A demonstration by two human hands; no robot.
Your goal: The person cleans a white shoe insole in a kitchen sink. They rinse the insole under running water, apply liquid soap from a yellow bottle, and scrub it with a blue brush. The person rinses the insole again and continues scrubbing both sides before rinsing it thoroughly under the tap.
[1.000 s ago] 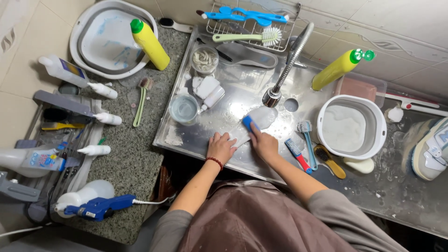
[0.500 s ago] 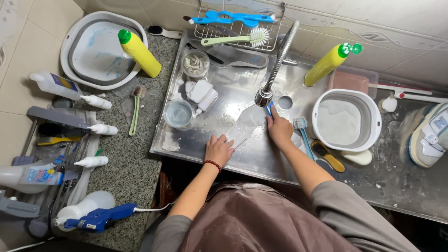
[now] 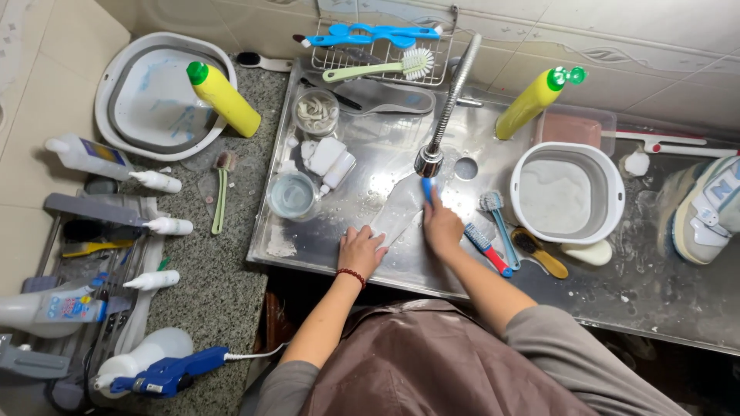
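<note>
Right hand (image 3: 441, 229) grips blue brush (image 3: 428, 189); left hand (image 3: 361, 250) flat on insole (image 3: 398, 212).

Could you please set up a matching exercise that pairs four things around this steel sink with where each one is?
Things:
1. Pale green long-handled scrubbing brush
2. White round plastic basin
3. Small blue brush
4. White and grey sneaker

Places:
A. Held in the right hand, under the tap
B. At the far right of the steel counter
C. In the wire rack by the tiled wall
D. Right of the drain hole, beside a yellow squeeze bottle

Pairs: 1-C, 2-D, 3-A, 4-B
</note>
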